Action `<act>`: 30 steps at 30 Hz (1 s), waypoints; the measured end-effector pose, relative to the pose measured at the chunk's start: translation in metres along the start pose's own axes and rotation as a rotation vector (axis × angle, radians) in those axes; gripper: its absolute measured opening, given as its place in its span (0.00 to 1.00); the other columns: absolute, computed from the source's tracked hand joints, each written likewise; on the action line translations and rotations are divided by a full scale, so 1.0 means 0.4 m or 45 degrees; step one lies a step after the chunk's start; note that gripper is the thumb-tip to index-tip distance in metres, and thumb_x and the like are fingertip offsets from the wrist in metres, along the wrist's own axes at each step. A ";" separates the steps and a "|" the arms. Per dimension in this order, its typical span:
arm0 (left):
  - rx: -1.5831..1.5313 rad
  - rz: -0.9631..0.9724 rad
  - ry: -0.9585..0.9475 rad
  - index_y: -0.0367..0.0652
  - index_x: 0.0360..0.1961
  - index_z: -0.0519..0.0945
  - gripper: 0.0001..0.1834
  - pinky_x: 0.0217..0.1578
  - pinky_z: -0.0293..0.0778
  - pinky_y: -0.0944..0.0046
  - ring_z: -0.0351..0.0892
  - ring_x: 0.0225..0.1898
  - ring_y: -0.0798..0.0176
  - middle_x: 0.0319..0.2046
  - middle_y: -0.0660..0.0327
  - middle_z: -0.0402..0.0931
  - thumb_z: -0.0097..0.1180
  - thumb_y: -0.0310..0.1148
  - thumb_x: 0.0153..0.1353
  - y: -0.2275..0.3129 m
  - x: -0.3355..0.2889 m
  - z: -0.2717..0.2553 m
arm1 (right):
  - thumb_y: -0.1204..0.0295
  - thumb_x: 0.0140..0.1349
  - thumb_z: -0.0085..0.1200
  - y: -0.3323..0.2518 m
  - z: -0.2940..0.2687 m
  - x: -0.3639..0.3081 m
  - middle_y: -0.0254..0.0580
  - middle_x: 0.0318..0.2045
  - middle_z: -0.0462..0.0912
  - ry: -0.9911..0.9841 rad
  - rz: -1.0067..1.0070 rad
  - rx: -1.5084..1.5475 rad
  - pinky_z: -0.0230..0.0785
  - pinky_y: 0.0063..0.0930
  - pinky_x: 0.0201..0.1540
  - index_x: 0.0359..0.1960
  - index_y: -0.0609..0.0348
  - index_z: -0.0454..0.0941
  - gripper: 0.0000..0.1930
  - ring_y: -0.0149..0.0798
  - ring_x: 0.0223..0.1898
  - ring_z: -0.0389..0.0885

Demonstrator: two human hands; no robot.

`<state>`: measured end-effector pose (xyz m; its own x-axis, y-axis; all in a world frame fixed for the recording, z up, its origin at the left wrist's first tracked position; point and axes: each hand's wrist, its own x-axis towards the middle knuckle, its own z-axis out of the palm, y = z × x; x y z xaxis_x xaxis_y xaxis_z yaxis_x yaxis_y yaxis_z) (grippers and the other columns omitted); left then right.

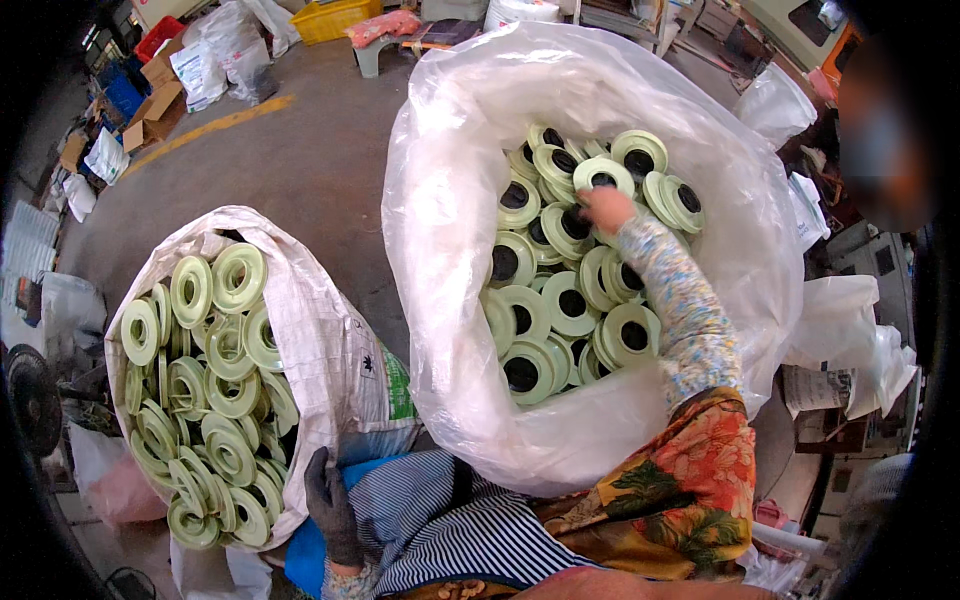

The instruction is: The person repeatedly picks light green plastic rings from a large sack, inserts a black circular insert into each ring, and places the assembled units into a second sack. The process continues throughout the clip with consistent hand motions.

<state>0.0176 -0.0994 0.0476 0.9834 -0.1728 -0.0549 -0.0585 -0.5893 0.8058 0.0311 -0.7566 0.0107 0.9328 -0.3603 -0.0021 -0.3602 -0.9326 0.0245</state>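
Observation:
My right hand (608, 210), bare below a speckled knit sleeve, reaches into a large clear plastic bag (440, 270). Its fingers are closed at the lower rim of a pale green flanged disc (603, 167) with a black centre. Several similar discs (570, 303) lie heaped around it, most with black middles. My left hand (332, 508), in a dark grey glove, rests against the side of a white woven sack (318, 350), fingers stretched out and holding nothing visible. That sack contains many pale green rings (230, 450) with open centres.
Grey floor (320, 160) with a yellow line (215, 130) stretches beyond the sacks. A yellow crate (335, 18), a small stool (372, 55) and cardboard boxes (155, 112) stand farther back. White bags (840, 325) crowd the right, and a dark fan (32, 400) stands at left.

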 end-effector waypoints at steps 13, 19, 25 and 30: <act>-0.051 0.020 -0.002 0.31 0.57 0.72 0.20 0.58 0.66 0.56 0.72 0.57 0.50 0.55 0.47 0.73 0.46 0.33 0.70 -0.020 -0.012 -0.009 | 0.76 0.57 0.46 0.042 -0.066 -0.044 0.58 0.36 0.81 0.272 0.389 0.287 0.70 0.53 0.43 0.47 0.50 0.72 0.15 0.61 0.39 0.80; -0.048 0.052 -0.008 0.32 0.57 0.72 0.20 0.58 0.67 0.56 0.72 0.56 0.50 0.54 0.48 0.74 0.46 0.34 0.70 -0.013 -0.011 -0.007 | 0.79 0.56 0.44 0.219 -0.137 -0.139 0.53 0.41 0.83 0.349 0.535 0.093 0.72 0.47 0.48 0.56 0.47 0.73 0.24 0.57 0.45 0.80; -0.082 0.103 -0.033 0.31 0.57 0.72 0.20 0.59 0.66 0.56 0.72 0.57 0.50 0.55 0.48 0.74 0.46 0.34 0.70 -0.076 0.003 -0.011 | 0.70 0.60 0.49 0.450 -0.126 -0.229 0.45 0.39 0.84 0.561 0.904 0.628 0.74 0.37 0.45 0.49 0.48 0.80 0.16 0.48 0.41 0.82; -0.121 0.020 -0.026 0.32 0.57 0.72 0.20 0.59 0.66 0.56 0.71 0.58 0.51 0.55 0.48 0.73 0.46 0.34 0.70 -0.022 -0.002 -0.006 | 0.68 0.53 0.55 0.295 -0.145 -0.269 0.47 0.46 0.82 -0.088 0.650 0.530 0.74 0.41 0.49 0.49 0.46 0.80 0.19 0.48 0.42 0.83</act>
<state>0.0177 -0.0922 0.0419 0.9787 -0.1981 -0.0534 -0.0561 -0.5087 0.8591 -0.1112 -0.8265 0.0717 0.6458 -0.7472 -0.1573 -0.7441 -0.5697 -0.3488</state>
